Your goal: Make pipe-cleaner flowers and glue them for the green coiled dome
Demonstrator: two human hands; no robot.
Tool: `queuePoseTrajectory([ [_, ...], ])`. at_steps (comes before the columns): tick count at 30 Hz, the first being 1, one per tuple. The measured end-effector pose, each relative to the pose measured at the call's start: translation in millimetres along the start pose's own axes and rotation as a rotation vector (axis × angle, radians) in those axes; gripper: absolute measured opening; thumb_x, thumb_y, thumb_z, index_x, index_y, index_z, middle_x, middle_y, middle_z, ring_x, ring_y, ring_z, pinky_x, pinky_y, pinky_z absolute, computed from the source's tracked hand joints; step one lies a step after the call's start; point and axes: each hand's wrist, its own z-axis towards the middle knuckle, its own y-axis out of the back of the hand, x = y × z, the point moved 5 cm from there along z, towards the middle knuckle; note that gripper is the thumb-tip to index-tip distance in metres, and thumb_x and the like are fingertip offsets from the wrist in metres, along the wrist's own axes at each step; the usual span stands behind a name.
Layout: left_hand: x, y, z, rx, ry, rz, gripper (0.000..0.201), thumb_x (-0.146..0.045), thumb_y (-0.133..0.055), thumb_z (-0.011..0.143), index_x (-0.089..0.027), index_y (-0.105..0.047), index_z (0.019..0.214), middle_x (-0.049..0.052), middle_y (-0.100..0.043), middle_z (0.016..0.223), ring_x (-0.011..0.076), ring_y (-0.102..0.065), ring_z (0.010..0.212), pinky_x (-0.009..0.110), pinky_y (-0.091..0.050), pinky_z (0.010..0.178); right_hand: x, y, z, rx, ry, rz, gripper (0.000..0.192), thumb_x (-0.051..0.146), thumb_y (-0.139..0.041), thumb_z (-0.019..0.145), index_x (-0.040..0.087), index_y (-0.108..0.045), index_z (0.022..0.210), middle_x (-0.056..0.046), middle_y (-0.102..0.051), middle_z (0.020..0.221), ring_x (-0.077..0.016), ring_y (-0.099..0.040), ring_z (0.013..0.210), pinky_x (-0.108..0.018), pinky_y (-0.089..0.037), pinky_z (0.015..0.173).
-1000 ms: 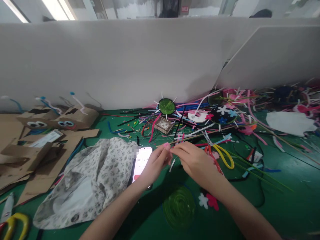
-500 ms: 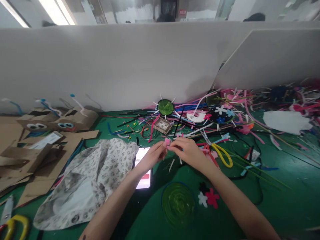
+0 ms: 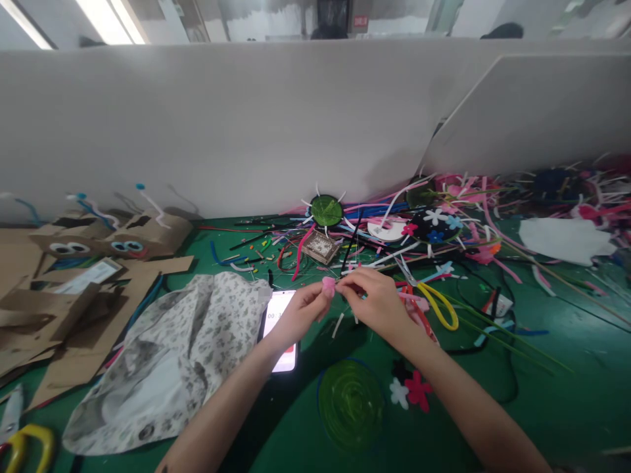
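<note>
My left hand [image 3: 306, 307] is closed in a pinch on a small pink pipe cleaner [image 3: 328, 286], whose upper part looks folded into a compact shape. Thumb and forefinger of my right hand [image 3: 373, 299] pinch at its right side, fingertips almost meeting those of the left. A pink strip [image 3: 414, 301] shows past the right hand; whether it belongs to the same piece I cannot tell. Below the hands lies a round green disc [image 3: 351, 404] with a swirled surface. Beside it are a red felt flower [image 3: 419, 391], a white one [image 3: 399, 393] and a black one [image 3: 401, 371].
A lit phone [image 3: 280, 328] lies under my left forearm, beside a patterned cloth [image 3: 197, 341]. Yellow-handled scissors [image 3: 438, 305] rest right of my hands; another pair [image 3: 32, 440] lies lower left. Cardboard figures [image 3: 148, 236] stand left. Pipe cleaners and a green disc [image 3: 326, 211] line the back panel.
The pink piece now looks more bunched up at the left fingertips. My right fingers have shifted slightly around it; both hands stay in nearly the same place.
</note>
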Motion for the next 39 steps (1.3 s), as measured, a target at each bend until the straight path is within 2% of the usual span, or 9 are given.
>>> queuePoseTrajectory([
  [3, 0.4, -1.2, -0.4, -0.006, 0.03, -0.046, 0.042, -0.047, -0.05, 0.091, -0.018, -0.044, 0.061, -0.006, -0.038, 0.05, 0.0083, -0.03, 0.047, 0.023, -0.02, 0.046, 2.5, -1.0, -2.4, -0.056, 0.039, -0.03, 0.014, 0.019, -0.055, 0.089, 0.018, -0.065, 0.079, -0.004, -0.066, 0.077, -0.0166, -0.06, 0.076, -0.03, -0.046, 0.073],
  [7, 1.7, -2.4, -0.3, -0.02, 0.075, -0.125, 0.042, -0.054, -0.04, 0.092, -0.018, -0.051, 0.073, -0.004, -0.046, 0.056, 0.0088, -0.032, 0.046, 0.022, -0.019, 0.043, 4.5, 2.0, -2.7, -0.087, 0.099, -0.054, 0.014, 0.02, -0.053, 0.092, 0.018, -0.065, 0.084, -0.005, -0.068, 0.082, -0.0174, -0.061, 0.081, -0.031, -0.047, 0.077],
  [11, 1.6, -1.2, -0.5, -0.05, 0.07, -0.112, 0.037, -0.051, -0.049, 0.091, -0.017, -0.051, 0.075, -0.005, -0.047, 0.059, 0.007, -0.033, 0.048, 0.021, -0.02, 0.045, 7.2, 2.0, -3.2, -0.062, 0.174, -0.091, 0.014, 0.02, -0.053, 0.092, 0.018, -0.064, 0.083, -0.005, -0.068, 0.081, -0.0169, -0.06, 0.081, -0.031, -0.048, 0.078],
  [15, 2.9, -2.9, -0.9, -0.086, 0.069, -0.157, 0.035, -0.048, -0.053, 0.09, -0.017, -0.05, 0.074, -0.007, -0.04, 0.056, 0.0058, -0.029, 0.045, 0.02, -0.017, 0.043, 7.7, 3.3, -4.1, -0.135, 0.091, -0.109, 0.017, 0.027, -0.058, 0.09, 0.018, -0.063, 0.077, -0.004, -0.065, 0.075, -0.0162, -0.059, 0.075, -0.03, -0.047, 0.073],
  [18, 7.4, -8.4, -1.9, -0.119, 0.096, -0.215, 0.037, -0.05, -0.053, 0.089, -0.018, -0.048, 0.072, -0.007, -0.038, 0.056, 0.006, -0.027, 0.045, 0.02, -0.015, 0.043, 12.2, 0.9, -5.9, -0.146, 0.04, -0.114, 0.018, 0.025, -0.055, 0.091, 0.018, -0.063, 0.076, -0.004, -0.065, 0.073, -0.0163, -0.059, 0.074, -0.03, -0.047, 0.072],
  [26, 14.8, -23.5, -7.4, -0.12, 0.124, -0.256, 0.046, -0.054, -0.048, 0.092, -0.018, -0.041, 0.065, -0.007, -0.034, 0.055, 0.0064, -0.026, 0.048, 0.022, -0.015, 0.044, 18.4, -5.3, -10.2, -0.142, 0.031, -0.161, 0.02, 0.017, -0.049, 0.092, 0.018, -0.066, 0.081, -0.006, -0.067, 0.079, -0.0189, -0.06, 0.08, -0.033, -0.049, 0.077],
  [30, 14.8, -23.2, -8.2, -0.153, 0.119, -0.343, 0.047, -0.055, -0.05, 0.091, -0.018, -0.037, 0.064, -0.008, -0.031, 0.054, 0.0058, -0.024, 0.047, 0.021, -0.017, 0.044, 23.4, -6.0, -10.9, -0.053, 0.051, -0.089, 0.02, 0.016, -0.048, 0.09, 0.015, -0.066, 0.096, -0.008, -0.066, 0.089, -0.0196, -0.059, 0.086, -0.034, -0.05, 0.08],
  [34, 16.9, -19.0, -6.8, -0.174, 0.122, -0.388, 0.046, -0.055, -0.052, 0.089, -0.019, -0.036, 0.065, -0.008, -0.029, 0.055, 0.0052, -0.022, 0.046, 0.02, -0.018, 0.044, 26.6, -7.8, -10.3, 0.13, 0.041, -0.035, 0.035, 0.012, -0.046, 0.088, 0.015, -0.061, 0.119, -0.01, -0.06, 0.1, -0.0215, -0.056, 0.094, -0.037, -0.051, 0.082],
  [39, 19.5, -15.5, -3.5, -0.139, 0.119, -0.313, 0.049, -0.056, -0.046, 0.091, -0.017, -0.042, 0.062, -0.007, -0.035, 0.053, 0.0062, -0.025, 0.046, 0.021, -0.017, 0.043, 22.8, -10.5, -8.9, 0.234, 0.081, -0.085, 0.045, 0.002, -0.039, 0.086, 0.018, -0.06, 0.123, -0.011, -0.059, 0.101, -0.0206, -0.055, 0.093, -0.036, -0.052, 0.078],
])
